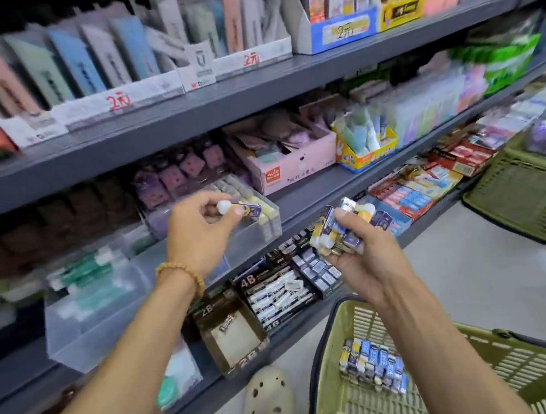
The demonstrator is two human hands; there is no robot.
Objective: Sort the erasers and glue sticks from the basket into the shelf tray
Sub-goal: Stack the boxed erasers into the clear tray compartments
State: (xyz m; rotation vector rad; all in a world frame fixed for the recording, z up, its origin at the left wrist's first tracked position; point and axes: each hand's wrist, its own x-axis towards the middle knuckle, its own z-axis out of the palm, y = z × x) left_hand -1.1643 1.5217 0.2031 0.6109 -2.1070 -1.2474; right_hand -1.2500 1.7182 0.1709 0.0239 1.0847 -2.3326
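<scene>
Green basket (524, 369) nearest, by floor at bottom right, w/ small boxed packs (372, 366) piled at its near-left. Right hand (353, 249) above it grips a bunch of packs. Left hand (200, 234) pinches one glue stick (239, 207) over clear shelf tray (260, 228) at shelf front edge, pale erasers (239, 190) inside.

"2B" (208, 308) and "4B" (247, 280) on dark eraser boxes (lower shelf), red "2元" (119, 101) on white display box

Bright even indoor light, floor (524, 268) glare, motion-blurred shelves (188, 114), wide-angle bending at edges.
</scene>
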